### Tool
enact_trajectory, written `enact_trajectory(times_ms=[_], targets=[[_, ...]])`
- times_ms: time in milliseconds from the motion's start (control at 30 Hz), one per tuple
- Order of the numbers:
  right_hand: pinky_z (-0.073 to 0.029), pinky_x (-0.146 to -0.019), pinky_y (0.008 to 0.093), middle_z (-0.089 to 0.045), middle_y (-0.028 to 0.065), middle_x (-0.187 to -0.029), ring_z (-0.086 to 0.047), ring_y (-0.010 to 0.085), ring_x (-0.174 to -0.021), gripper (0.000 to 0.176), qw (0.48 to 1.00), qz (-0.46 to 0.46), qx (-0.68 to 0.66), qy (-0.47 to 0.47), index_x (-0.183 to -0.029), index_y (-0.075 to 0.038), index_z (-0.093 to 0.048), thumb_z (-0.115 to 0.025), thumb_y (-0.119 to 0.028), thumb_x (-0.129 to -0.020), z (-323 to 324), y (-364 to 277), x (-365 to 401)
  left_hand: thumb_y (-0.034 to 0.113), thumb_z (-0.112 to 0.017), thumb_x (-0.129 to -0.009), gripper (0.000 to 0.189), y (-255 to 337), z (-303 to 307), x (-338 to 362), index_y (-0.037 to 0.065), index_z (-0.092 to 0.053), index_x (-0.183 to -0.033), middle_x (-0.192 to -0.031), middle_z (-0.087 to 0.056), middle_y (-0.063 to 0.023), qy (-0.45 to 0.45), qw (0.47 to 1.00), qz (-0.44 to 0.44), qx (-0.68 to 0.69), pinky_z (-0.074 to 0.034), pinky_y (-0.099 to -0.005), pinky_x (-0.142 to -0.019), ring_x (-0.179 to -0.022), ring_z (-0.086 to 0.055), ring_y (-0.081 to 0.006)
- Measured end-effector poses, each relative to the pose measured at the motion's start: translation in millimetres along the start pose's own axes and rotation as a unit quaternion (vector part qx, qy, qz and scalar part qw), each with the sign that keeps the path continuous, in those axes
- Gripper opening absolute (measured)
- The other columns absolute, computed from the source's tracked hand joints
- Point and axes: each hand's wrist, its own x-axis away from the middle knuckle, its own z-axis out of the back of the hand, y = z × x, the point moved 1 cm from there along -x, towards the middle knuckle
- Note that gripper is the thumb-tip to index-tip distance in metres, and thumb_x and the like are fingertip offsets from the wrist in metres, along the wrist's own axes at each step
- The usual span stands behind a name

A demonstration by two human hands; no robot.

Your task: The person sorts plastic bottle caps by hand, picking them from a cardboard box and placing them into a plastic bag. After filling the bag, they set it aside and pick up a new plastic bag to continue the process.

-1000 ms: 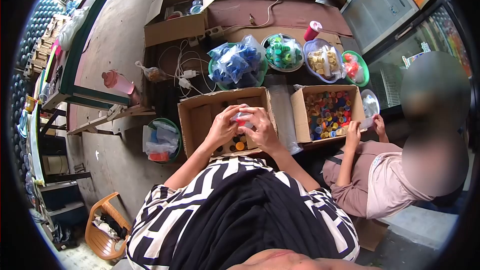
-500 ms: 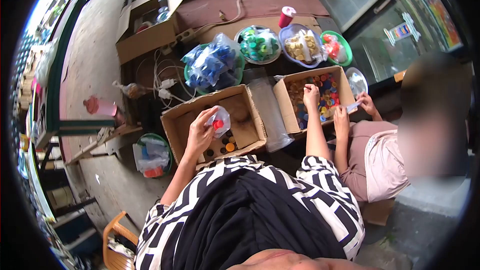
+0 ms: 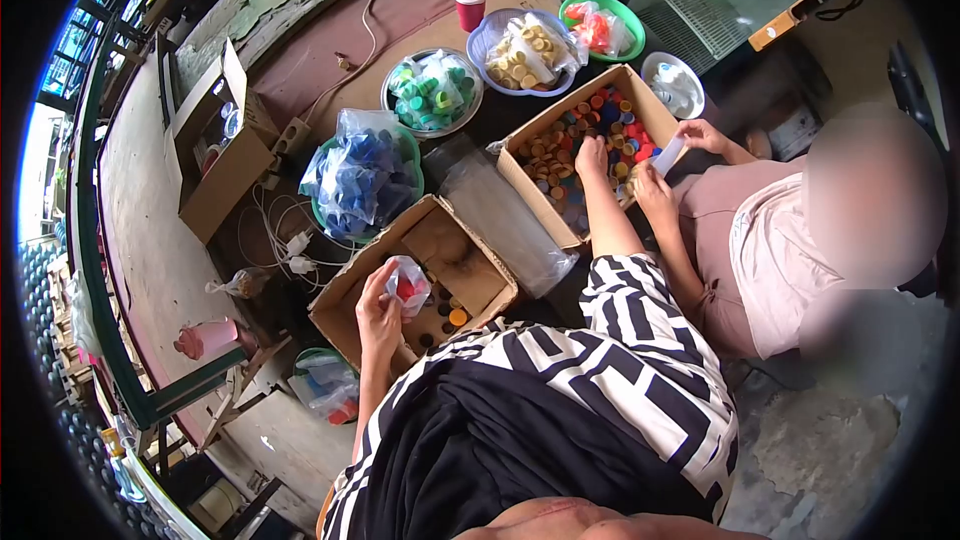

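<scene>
My left hand (image 3: 376, 308) grips a small clear plastic bag (image 3: 418, 306) with red bottle caps (image 3: 405, 288) inside. It is above a cardboard box (image 3: 335, 312) that has a few black and orange caps (image 3: 458, 317) at its near end. My right hand (image 3: 592, 154) reaches into a second cardboard box (image 3: 530, 190), among many mixed bottle caps (image 3: 560, 155). Its fingers are pressed together, and what they hold, if anything, is hidden.
Bowls of bagged caps line the back: blue (image 3: 365, 185), green (image 3: 435, 90), gold (image 3: 525, 52) and red (image 3: 600, 30). A clear plastic sheet (image 3: 505, 215) lies between the boxes. At right, a co-worker's hands (image 3: 655, 190) hold a translucent strip (image 3: 668, 152). White cables (image 3: 298, 245) lie at left.
The view has turned and shifted. My right hand has gone lower among the mixed caps. The left hand still holds the bag over its box.
</scene>
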Motion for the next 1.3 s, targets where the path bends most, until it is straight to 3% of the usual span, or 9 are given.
enact_trajectory(times_ms=[67, 133, 267, 500, 733, 800, 1000, 1133, 1300], targets=[[-0.045, -0.092, 0.0450, -0.059, 0.0269, -0.105, -0.055, 0.0414, -0.107, 0.033, 0.990, 0.104, 0.090, -0.003, -0.112, 0.002, -0.057, -0.055, -0.007, -0.080, -22.5, 28.8, -24.0, -0.016, -0.037, -0.075, 0.061, 0.3, -2.3, -1.6, 0.006, -0.055, -0.128, -0.126, -0.052, -0.0069, 0.003, 1.000, -0.004, -0.003, -0.052, -0.0190, -0.053, -0.065, -0.058, -0.0053], [-0.048, -0.087, 0.0432, -0.060, 0.0237, -0.101, -0.057, 0.0409, -0.099, 0.028, 0.980, 0.165, 0.087, 0.071, -0.100, -0.001, -0.063, -0.066, -0.007, -0.074, -19.3, 35.9, -22.6, -0.016, -0.038, -0.074, 0.062, 2.5, -4.6, -1.2, 0.007, -0.056, -0.128, -0.126, -0.053, -0.0070, 0.005, 1.000, -0.011, -0.016, -0.053, -0.0194, -0.053, -0.066, -0.059, -0.0057], [-0.051, -0.076, 0.0378, -0.063, 0.0157, -0.092, -0.063, 0.0293, -0.083, 0.031, 0.964, 0.221, -0.070, 0.129, -0.097, -0.004, -0.065, -0.077, -0.016, -0.071, -5.7, 30.1, -15.2, -0.017, -0.039, -0.074, 0.062, 0.5, -2.5, 4.9, 0.009, -0.057, -0.127, -0.125, -0.054, -0.0075, 0.008, 1.000, -0.025, -0.006, -0.054, -0.0212, -0.054, -0.071, -0.063, -0.0094], [-0.051, -0.072, 0.0294, -0.062, 0.0094, -0.101, -0.061, 0.0180, -0.085, 0.019, 0.841, 0.408, -0.350, -0.058, -0.104, -0.002, -0.059, -0.065, -0.011, -0.088, 73.0, -116.9, 178.7, -0.012, -0.042, -0.077, 0.056, 1.3, 0.1, 15.8, 0.008, -0.055, -0.128, -0.125, -0.054, -0.0078, 0.025, 0.999, -0.032, 0.009, -0.055, -0.0235, -0.057, -0.067, -0.063, -0.0116], [-0.045, -0.090, 0.0378, -0.060, 0.0089, -0.110, -0.057, 0.0271, -0.102, 0.028, 0.706, 0.621, -0.238, -0.244, -0.105, -0.008, -0.060, -0.070, -0.005, -0.078, 69.0, -143.5, 320.0, -0.010, -0.047, -0.077, 0.053, 7.9, 0.8, 30.3, 0.006, -0.057, -0.127, -0.120, -0.058, -0.0094, 0.037, 0.999, -0.014, 0.030, -0.053, -0.0253, -0.071, -0.088, -0.063, -0.0153], [-0.043, -0.093, 0.0379, -0.061, 0.0091, -0.110, -0.057, 0.0279, -0.103, 0.030, 0.705, 0.615, -0.229, -0.267, -0.106, -0.008, -0.061, -0.071, -0.009, -0.078, 62.9, -141.2, 321.2, -0.010, -0.047, -0.075, 0.055, 1.8, 1.9, 30.9, 0.006, -0.057, -0.126, -0.120, -0.059, -0.0092, 0.059, 0.994, -0.094, -0.024, -0.051, -0.0257, -0.074, -0.092, -0.062, -0.0146], [-0.048, -0.086, 0.0352, -0.061, 0.0102, -0.099, -0.061, 0.0258, -0.097, 0.017, 0.825, 0.498, -0.239, -0.118, -0.101, -0.004, -0.062, -0.065, -0.005, -0.084, 53.6, -130.9, 230.2, -0.010, -0.047, -0.078, 0.051, -0.6, 5.9, 35.1, 0.006, -0.057, -0.125, -0.120, -0.058, -0.0087, 0.061, 0.996, -0.056, 0.031, -0.056, -0.0248, -0.058, -0.076, -0.065, -0.0158], [-0.054, -0.073, 0.0292, -0.059, 0.0102, -0.098, -0.063, 0.0194, -0.082, 0.015, 0.900, 0.382, -0.208, -0.024, -0.099, -0.002, -0.063, -0.062, -0.002, -0.084, 18.4, -73.8, 114.4, -0.013, -0.041, -0.074, 0.058, 4.3, 6.7, 33.0, 0.006, -0.058, -0.125, -0.123, -0.055, -0.0076, 0.049, 0.997, -0.047, 0.034, -0.055, -0.0221, -0.058, -0.069, -0.060, -0.0075], [-0.048, -0.085, 0.0395, -0.059, 0.0160, -0.102, -0.060, 0.0328, -0.095, 0.025, 0.960, 0.275, -0.011, 0.046, -0.102, -0.003, -0.062, -0.063, -0.003, -0.077, -13.3, 4.4, 20.3, -0.012, -0.043, -0.073, 0.057, 2.1, 4.8, 27.5, 0.007, -0.058, -0.125, -0.120, -0.058, -0.0094, 0.054, 0.998, -0.041, -0.007, -0.053, -0.0235, -0.053, -0.062, -0.061, -0.0113]])
